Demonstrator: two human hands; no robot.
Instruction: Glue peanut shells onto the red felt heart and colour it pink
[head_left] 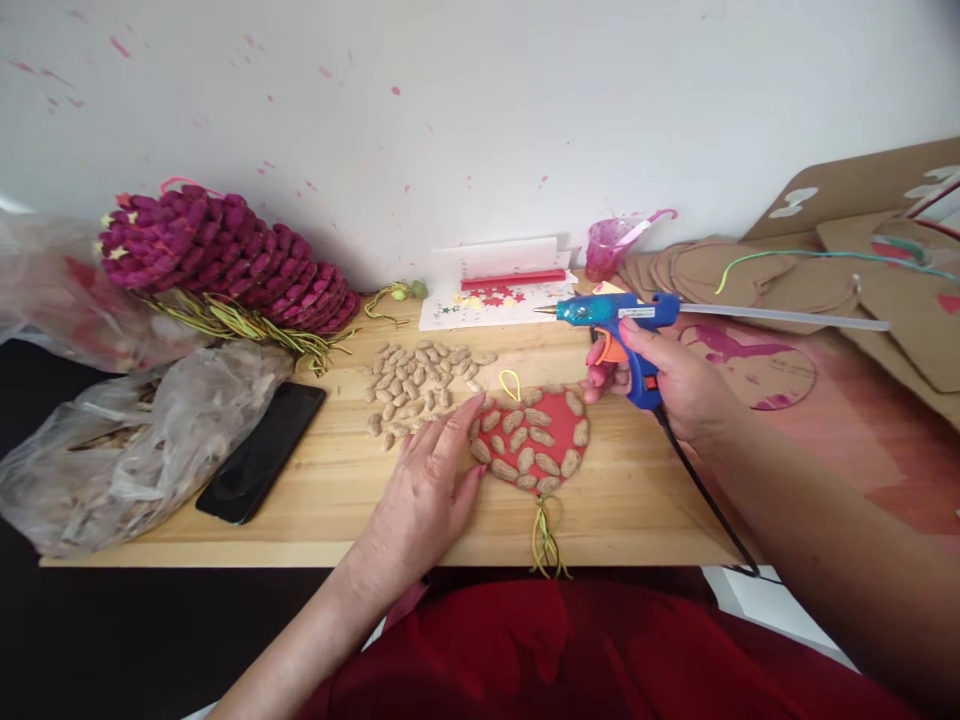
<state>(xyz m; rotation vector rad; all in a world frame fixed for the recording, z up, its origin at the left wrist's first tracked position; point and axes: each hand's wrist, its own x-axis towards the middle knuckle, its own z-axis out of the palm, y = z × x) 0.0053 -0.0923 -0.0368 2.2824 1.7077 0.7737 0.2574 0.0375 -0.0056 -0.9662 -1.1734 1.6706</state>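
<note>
Blocking the left rim of the red heart (534,432), the left hand (429,488) hides whatever lies under its palm. The plastic bag (127,450) at lower left is too cloudy to show its contents, and the cardboard sheets (870,270) are cut off by the right frame edge. The left hand lies flat with loose fingers, its fingertips touching the heart and gripping nothing. The right hand (675,385) is clenched round the handle of the blue glue gun (626,318), one finger at the orange trigger and the nozzle pointing left, just above and right of the heart and clear of it. The heart sits mid-frame between both hands, studded with peanuts, its yellow tassel hanging over the table edge. Loose peanuts (420,385) lie just to its upper left. The surface is a pale wooden table (337,505). A black phone (262,452) lies left of centre and a magenta scaled craft piece (225,262) sits at upper left. The white wall (480,110) behind is flecked with pink.
</note>
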